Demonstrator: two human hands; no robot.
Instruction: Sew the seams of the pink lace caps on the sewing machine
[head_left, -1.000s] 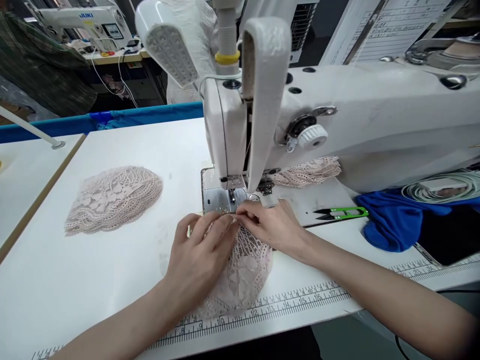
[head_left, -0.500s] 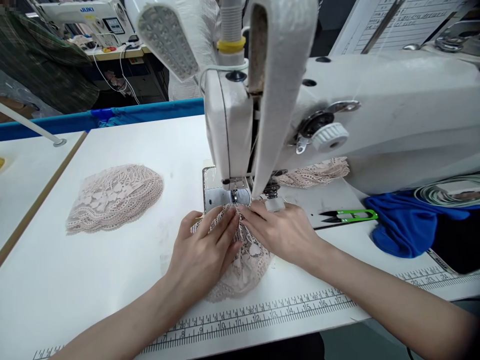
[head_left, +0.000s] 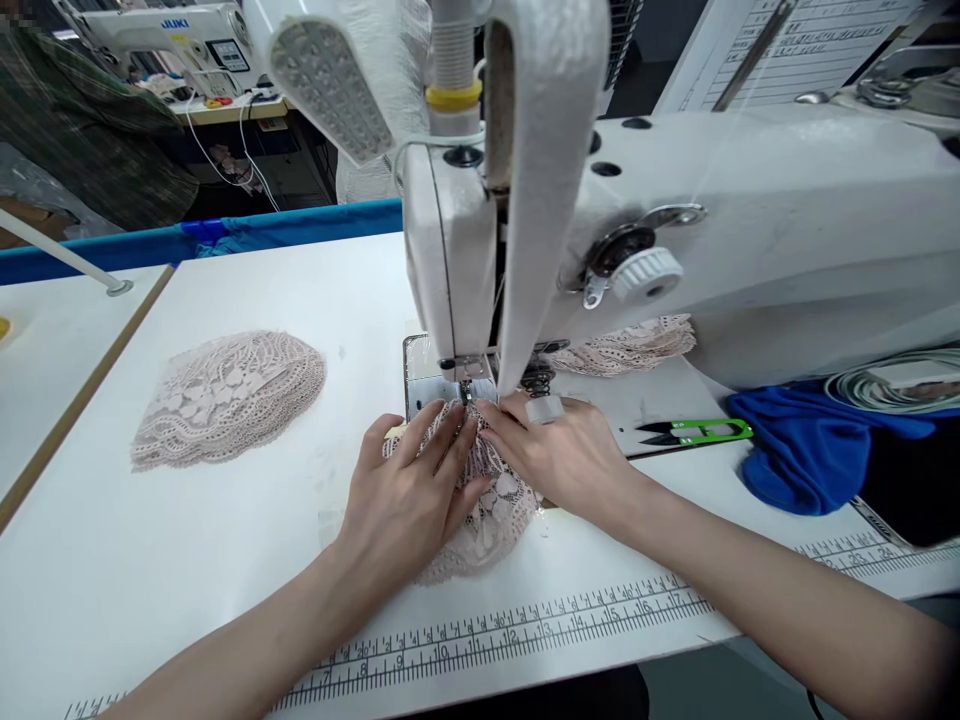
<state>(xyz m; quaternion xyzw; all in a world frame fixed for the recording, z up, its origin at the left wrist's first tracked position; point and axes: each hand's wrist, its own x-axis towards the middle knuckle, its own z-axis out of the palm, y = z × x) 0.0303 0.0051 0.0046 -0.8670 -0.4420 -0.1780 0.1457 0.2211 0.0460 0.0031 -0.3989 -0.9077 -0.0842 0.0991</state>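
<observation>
A pale pink lace piece (head_left: 491,515) lies on the white table in front of the sewing machine's presser foot (head_left: 466,392). My left hand (head_left: 409,490) lies flat on the lace with its fingers stretched toward the foot. My right hand (head_left: 559,450) presses the lace's right edge beside the needle, fingertips touching those of the left. A wide white band (head_left: 536,200) hangs down from the machine head to just behind my right hand.
A stack of pink lace pieces (head_left: 225,395) lies on the left of the table. More lace (head_left: 630,345) sits under the machine arm. Green thread snips (head_left: 694,432) and blue cloth (head_left: 795,450) lie at the right. A printed ruler (head_left: 525,630) runs along the front edge.
Both hands have slid the lace piece away from me, toward and under the presser foot. The lace's near edge has moved farther from the ruler.
</observation>
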